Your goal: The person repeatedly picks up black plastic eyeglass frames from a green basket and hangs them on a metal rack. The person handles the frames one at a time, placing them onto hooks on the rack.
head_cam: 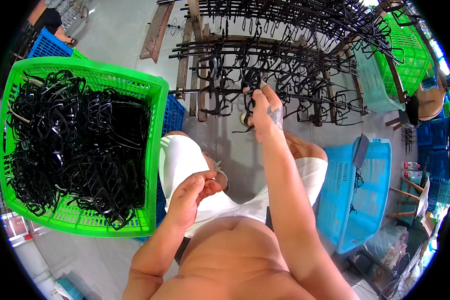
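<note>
My right hand [264,108] reaches out to a rack whose dark rods [225,91] carry rows of black eyeglass frames [211,99]. Its fingers close on a black frame at the front rod; the fingertips are partly covered by the frames, and the fingers seem to wear light finger covers. Above my lap, my left hand [193,197] is half curled with nothing in it. A green plastic crate [155,150] at my left is heaped with loose black eyeglass frames [78,142].
Blue crates [174,112] stand under the green one. A light blue crate [328,191] with a few frames is at my right. Upper right are a green crate [405,56] and a person [431,99]. Another person [52,22] is at upper left. Wooden supports [157,33] hold the rods.
</note>
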The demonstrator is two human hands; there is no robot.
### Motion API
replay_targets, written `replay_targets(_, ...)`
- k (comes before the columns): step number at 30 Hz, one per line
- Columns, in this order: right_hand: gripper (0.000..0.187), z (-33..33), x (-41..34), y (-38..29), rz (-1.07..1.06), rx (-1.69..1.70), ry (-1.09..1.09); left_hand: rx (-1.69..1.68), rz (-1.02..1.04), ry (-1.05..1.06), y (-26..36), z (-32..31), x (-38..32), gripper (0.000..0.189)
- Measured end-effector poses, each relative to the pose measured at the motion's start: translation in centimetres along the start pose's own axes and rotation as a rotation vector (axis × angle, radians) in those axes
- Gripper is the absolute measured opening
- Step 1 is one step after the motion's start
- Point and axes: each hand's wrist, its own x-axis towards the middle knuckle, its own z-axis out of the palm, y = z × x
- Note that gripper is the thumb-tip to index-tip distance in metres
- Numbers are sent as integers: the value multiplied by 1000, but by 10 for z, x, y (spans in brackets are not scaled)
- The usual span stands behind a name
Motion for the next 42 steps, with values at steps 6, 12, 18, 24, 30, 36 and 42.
replay_targets(6, 41, -2, -7, -23, 59, -49, -114, 11, -10, -37, 2, -2, -9, 39)
replay_targets(12, 30, 16, 4, 8, -49, 104, 6, 126, 26, 15, 6, -10, -34, 32)
replay_targets(18, 32, 23, -12, 1, -64, 159, 157, 1028, 936, 580, 51, -45, -92, 26)
replay_targets(24, 41, 2, -1, 6, -204, -20, 69, 1035, 564, 988, 81, -129, -127, 72)
replay_targets(30, 38, 39, -112, -19, -600, -58, -155, 996, 353, 978, 87, -152, -107, 52)
replay_targets(36, 54, 162, -215, -36, -1102, -359, -975, 713, 352, 929, 107, -156, -134, 39)
replay_targets(42, 50, 232, -236, 4, -1195, -572, -838, 309, 596, 1026, 115, -146, -193, 32)
